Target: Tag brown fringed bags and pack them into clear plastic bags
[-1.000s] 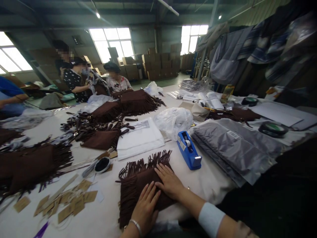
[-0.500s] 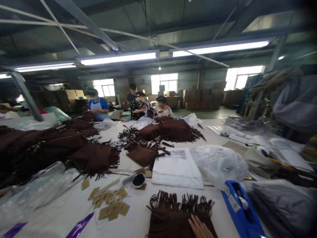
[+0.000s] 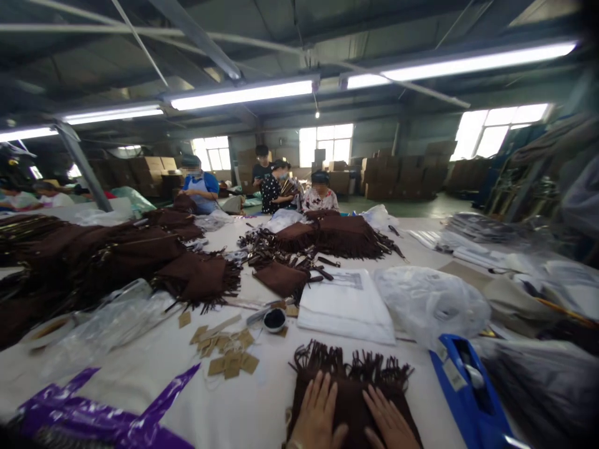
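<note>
Spreading both hands [image 3: 318, 415] on fringed, seemingly suede fabric [image 3: 350, 390].

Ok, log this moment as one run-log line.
left hand: flat on fringed brown suede bag | right hand: flat on same bag | beside: blue tape dispenser

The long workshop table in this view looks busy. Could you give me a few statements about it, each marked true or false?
1. The left hand and the right hand both lie flat on a fringed brown suede bag. True.
2. The left hand grips the blue tape dispenser. False: neither hand touches it; it stands to the right of the bag.
3. Small brown card tags lie on the white table. True.
4. Nobody else is in the room. False: several people are beyond the far end of the table, including a person in a blue apron.
</note>
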`<state>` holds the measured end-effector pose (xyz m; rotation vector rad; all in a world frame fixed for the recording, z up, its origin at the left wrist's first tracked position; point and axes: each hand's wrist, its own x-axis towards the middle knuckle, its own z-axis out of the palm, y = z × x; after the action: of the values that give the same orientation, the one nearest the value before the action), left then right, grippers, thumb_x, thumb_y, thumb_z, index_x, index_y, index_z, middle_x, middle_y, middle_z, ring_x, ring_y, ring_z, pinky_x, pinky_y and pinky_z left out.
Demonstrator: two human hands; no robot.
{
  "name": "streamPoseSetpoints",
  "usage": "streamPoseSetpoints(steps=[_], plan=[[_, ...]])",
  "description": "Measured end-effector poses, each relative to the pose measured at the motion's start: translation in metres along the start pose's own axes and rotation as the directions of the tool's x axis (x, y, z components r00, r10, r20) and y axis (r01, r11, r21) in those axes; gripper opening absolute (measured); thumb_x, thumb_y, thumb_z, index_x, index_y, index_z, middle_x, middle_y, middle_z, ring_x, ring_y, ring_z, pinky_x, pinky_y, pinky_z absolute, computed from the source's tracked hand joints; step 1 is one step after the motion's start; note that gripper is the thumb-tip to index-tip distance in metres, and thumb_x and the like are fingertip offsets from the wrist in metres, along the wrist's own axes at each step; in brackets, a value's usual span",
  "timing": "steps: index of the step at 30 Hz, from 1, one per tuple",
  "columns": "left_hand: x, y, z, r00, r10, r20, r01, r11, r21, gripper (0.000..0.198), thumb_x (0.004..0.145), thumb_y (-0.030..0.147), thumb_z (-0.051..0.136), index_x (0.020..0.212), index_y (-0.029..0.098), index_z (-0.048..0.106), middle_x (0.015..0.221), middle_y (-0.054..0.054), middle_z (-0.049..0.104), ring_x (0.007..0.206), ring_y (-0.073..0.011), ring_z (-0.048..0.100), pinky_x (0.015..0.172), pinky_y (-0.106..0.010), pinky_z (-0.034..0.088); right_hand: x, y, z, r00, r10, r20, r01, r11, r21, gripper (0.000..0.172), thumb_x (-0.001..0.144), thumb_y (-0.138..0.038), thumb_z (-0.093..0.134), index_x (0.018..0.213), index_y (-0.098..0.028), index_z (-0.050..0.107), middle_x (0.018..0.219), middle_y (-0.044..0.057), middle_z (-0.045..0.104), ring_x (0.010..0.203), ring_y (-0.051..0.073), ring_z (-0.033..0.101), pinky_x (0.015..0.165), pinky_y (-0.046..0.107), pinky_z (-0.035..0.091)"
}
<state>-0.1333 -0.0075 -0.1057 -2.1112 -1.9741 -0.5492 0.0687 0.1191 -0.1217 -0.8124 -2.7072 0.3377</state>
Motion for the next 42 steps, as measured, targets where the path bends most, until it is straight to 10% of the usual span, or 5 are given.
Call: streamPoseSetpoints(steps=[8, 14, 26, 38, 42], plan=[[0.013, 0.041, -0.087, 0.972, -0.197, 0.131, 0.234, 0.728, -0.644, 0.036, 0.095, 0.029, 0.037, 0.128, 0.023, 0.049, 0.137, -0.004, 0.048, 0.128, -0.0172, 0.041, 0.11, -0.037, 0.032, -0.016, -0.047, -0.051, 0.998, -0.055, 0.028, 0.05, 0.985, 0.163, 0.063, 0.092, -0.039, 0.04, 0.146, -0.024, 0.011, 0.152, 0.006, 0.02, 0.139, 0.024, 0.014, 0.111, 0.051, 0.023], [-0.034, -0.022, -0.096, 0.743, -0.668, 0.031, 0.533, 0.563, -0.631, 0.029, 0.092, 0.025, 0.037, 0.108, 0.018, 0.061, 0.105, -0.006, 0.066, 0.1, -0.0182, 0.059, 0.089, -0.034, 0.048, -0.01, -0.11, -0.06, 0.911, -0.355, 0.21, 0.339, 0.934, 0.108, 0.078, 0.077, -0.02, 0.053, 0.145, -0.027, 0.015, 0.152, 0.002, 0.016, 0.14, 0.027, 0.009, 0.112, 0.053, 0.017], [-0.036, -0.063, -0.074, 0.867, -0.465, 0.177, 0.483, 0.702, -0.523, 0.006, 0.067, 0.014, 0.066, 0.07, 0.019, 0.066, 0.078, -0.003, 0.059, 0.081, -0.0195, 0.052, 0.083, -0.036, 0.04, -0.004, -0.115, -0.046, 0.913, -0.336, 0.231, 0.325, 0.942, 0.088, 0.081, 0.069, -0.007, 0.043, 0.145, -0.023, 0.019, 0.153, 0.001, 0.014, 0.14, 0.022, 0.01, 0.113, 0.049, 0.018], [-0.065, -0.048, -0.097, 0.791, -0.545, 0.279, 0.523, 0.364, -0.771, 0.014, 0.089, 0.029, 0.043, 0.09, 0.017, 0.05, 0.095, -0.007, 0.067, 0.084, -0.0162, 0.063, 0.075, -0.029, 0.05, -0.004, -0.113, -0.049, 0.918, -0.327, 0.224, 0.297, 0.942, 0.158, 0.083, 0.068, -0.007, 0.043, 0.145, -0.025, 0.018, 0.153, -0.001, 0.014, 0.14, 0.022, 0.008, 0.114, 0.05, 0.016], [-0.057, -0.052, -0.091, 0.848, -0.47, 0.242, 0.514, 0.621, -0.592, 0.021, 0.084, 0.018, 0.044, 0.102, 0.017, 0.055, 0.102, -0.007, 0.063, 0.099, -0.0184, 0.057, 0.09, -0.035, 0.044, -0.003, -0.112, -0.05, 0.915, -0.33, 0.231, 0.293, 0.939, 0.182, 0.084, 0.066, -0.006, 0.043, 0.145, -0.025, 0.018, 0.153, -0.001, 0.014, 0.14, 0.02, 0.009, 0.114, 0.049, 0.015]])
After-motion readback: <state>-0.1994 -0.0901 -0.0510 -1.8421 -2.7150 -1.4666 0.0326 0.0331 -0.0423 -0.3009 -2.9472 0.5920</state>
